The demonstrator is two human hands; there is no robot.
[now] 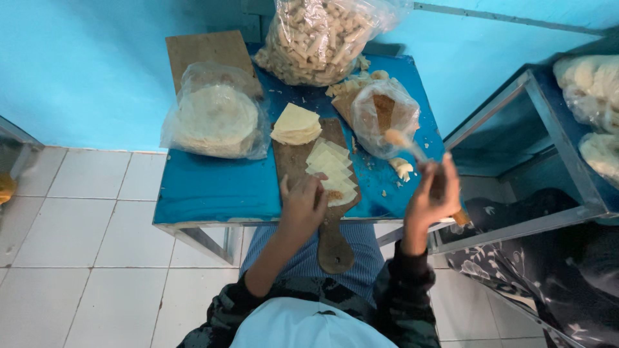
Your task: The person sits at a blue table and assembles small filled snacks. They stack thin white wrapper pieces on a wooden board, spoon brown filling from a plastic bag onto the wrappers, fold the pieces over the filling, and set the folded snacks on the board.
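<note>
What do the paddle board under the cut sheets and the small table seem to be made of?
The paddle board looks like bare brown wood: matte, worn, with grain. The table seems to be a grey metal frame under a smooth, slightly glossy blue top, perhaps paint or plastic sheet.

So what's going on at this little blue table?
A person sits at a blue table. Their left hand presses on pale dough pieces laid in a row on a wooden paddle board. Their right hand lifts a blurred spoon near an open bag of filling. Bagged round wrappers lie to the left.
</note>
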